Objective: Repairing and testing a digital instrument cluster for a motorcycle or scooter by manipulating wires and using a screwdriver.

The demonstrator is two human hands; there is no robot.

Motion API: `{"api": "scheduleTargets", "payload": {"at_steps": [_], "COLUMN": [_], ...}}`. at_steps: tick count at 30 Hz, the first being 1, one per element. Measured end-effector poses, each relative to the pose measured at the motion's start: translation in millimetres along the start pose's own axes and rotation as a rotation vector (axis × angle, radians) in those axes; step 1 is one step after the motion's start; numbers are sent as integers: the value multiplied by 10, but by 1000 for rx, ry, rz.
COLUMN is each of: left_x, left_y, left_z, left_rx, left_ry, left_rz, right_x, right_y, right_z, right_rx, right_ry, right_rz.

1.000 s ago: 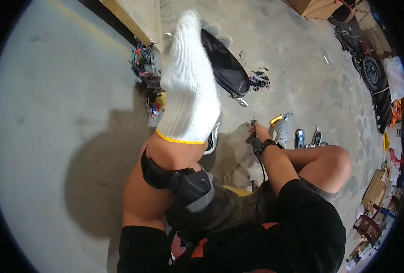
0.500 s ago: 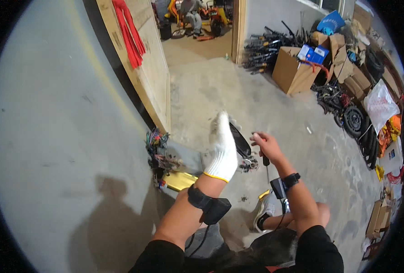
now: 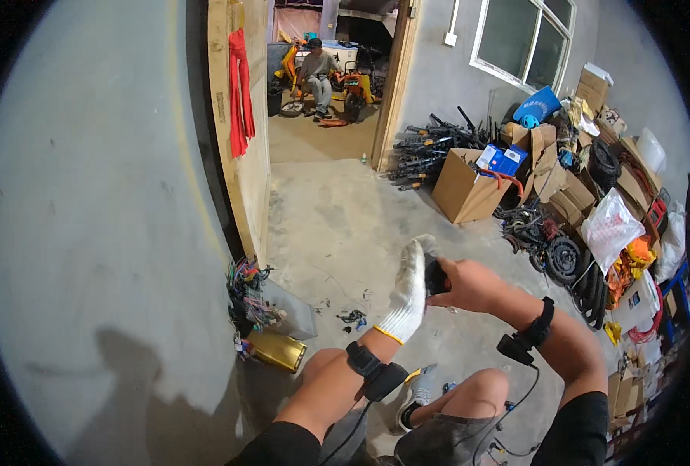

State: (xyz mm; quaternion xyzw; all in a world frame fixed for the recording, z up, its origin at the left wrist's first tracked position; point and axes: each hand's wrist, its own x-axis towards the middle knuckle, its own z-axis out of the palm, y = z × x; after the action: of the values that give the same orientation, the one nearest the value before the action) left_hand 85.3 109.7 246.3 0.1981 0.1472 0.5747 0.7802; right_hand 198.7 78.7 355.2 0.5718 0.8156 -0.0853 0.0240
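Note:
My left hand (image 3: pixel 409 289), in a white knit glove with a yellow cuff edge, is closed round a dark elongated black part (image 3: pixel 436 276). My bare right hand (image 3: pixel 469 284) reaches across from the right and grips the near side of the same part with thumb and fingers. The part is mostly covered by both hands, so its exact kind cannot be made out. No screwdriver shows now; the right palm is turned out of sight. Both hands are raised above the concrete floor, in front of my bent knees.
By the left wall sit a gold metal box (image 3: pixel 279 349), a grey box (image 3: pixel 289 309) and tangled wires (image 3: pixel 252 293). Small dark scraps (image 3: pixel 352 317) lie on the floor. Cartons (image 3: pixel 469 186) and wheels (image 3: pixel 564 260) are heaped at right. A person (image 3: pixel 318 78) sits beyond the doorway.
My right hand has come in from beside the black part to take hold of it. The black-handled screwdriver seen in that hand earlier has gone from sight. The view has tilted up.

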Motion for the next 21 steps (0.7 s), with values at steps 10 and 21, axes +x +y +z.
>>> {"api": "scheduleTargets", "payload": {"at_steps": [10, 21], "left_x": [52, 44], "left_y": [-328, -313], "left_z": [-51, -126], "left_rx": [-32, 44], "left_ry": [-153, -7], "left_rz": [51, 43], "right_x": [-250, -65], "right_y": [26, 301], "right_z": [-55, 205], "right_rx": [-39, 201], "right_ry": [-66, -40], "right_rz": [15, -50]}}
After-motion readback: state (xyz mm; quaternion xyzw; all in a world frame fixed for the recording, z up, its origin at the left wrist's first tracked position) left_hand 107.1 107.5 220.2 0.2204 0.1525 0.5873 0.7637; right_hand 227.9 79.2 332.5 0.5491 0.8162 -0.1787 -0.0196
